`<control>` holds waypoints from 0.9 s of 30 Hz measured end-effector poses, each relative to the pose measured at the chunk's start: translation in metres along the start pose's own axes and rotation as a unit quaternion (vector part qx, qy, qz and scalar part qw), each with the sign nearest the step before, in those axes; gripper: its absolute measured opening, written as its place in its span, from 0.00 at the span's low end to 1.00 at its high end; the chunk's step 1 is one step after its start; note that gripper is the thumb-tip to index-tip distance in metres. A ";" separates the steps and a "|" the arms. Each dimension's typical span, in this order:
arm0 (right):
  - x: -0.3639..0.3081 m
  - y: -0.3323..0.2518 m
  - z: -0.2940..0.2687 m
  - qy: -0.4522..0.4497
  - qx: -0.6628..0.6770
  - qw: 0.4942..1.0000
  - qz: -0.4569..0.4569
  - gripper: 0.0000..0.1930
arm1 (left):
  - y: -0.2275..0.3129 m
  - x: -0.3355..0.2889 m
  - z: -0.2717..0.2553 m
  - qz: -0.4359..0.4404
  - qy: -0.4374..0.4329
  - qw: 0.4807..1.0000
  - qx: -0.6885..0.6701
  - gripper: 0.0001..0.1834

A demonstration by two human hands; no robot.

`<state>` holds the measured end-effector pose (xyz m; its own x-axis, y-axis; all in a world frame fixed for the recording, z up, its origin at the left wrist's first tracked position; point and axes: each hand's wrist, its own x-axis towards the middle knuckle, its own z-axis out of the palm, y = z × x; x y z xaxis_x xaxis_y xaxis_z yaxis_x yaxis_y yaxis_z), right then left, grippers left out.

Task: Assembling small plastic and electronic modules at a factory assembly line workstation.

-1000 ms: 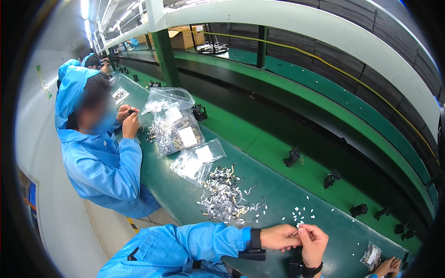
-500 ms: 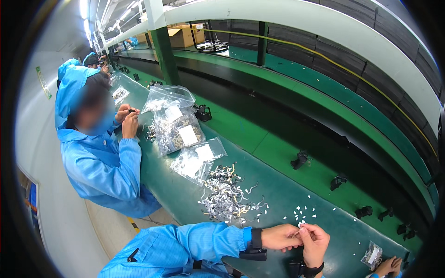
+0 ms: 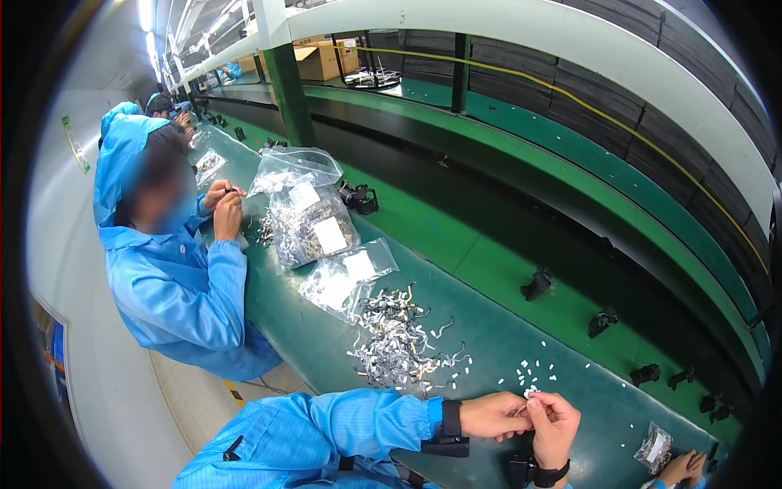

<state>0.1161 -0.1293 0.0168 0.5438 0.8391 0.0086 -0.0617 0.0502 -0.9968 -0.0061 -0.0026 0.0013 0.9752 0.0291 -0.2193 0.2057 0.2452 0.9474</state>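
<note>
Pinching a thin pale piece [image 3: 521,411], too small to identify, in a closed fingertip grip of left hand [image 3: 491,416] and right hand [image 3: 555,425]; held over the counter [image 3: 481,350], just short of loose white bits [image 3: 525,377] and right of a heap of short wires [image 3: 395,338]; almost unchanged there since half a second ago; a slide of black parts [image 3: 537,285] rightward and nearer along the green strip [image 3: 489,261], suggesting a moving belt and a piece probably unfinished.

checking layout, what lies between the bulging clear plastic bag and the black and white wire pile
The head view shows a flatter clear plastic bag with a white label.
</note>
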 end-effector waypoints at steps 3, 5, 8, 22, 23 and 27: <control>0.000 0.001 0.000 -0.003 0.010 1.000 0.012 0.04 | -0.002 0.000 -0.001 -0.005 0.000 1.000 0.000 0.15; 0.000 0.002 0.001 0.000 0.010 1.000 0.014 0.04 | -0.003 0.000 -0.001 -0.007 -0.001 1.000 -0.003 0.15; 0.000 0.002 0.002 0.000 0.010 1.000 0.017 0.04 | -0.003 0.000 -0.002 -0.011 -0.001 1.000 -0.005 0.15; 0.001 0.000 0.001 -0.001 0.009 1.000 0.011 0.05 | -0.002 0.002 -0.001 -0.008 -0.004 1.000 0.001 0.16; 0.002 0.000 0.001 -0.003 0.015 1.000 0.012 0.05 | -0.002 0.002 -0.001 -0.009 -0.002 1.000 -0.002 0.16; 0.002 -0.003 0.002 -0.004 0.030 0.999 0.026 0.04 | -0.001 0.001 -0.001 -0.015 0.002 1.000 -0.002 0.16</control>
<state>0.1152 -0.1270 0.0199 0.5313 0.8461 -0.0423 -0.1393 0.0379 -0.9895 -0.0056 -0.0022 0.0002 0.9684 0.0259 -0.2480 0.2339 0.2502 0.9395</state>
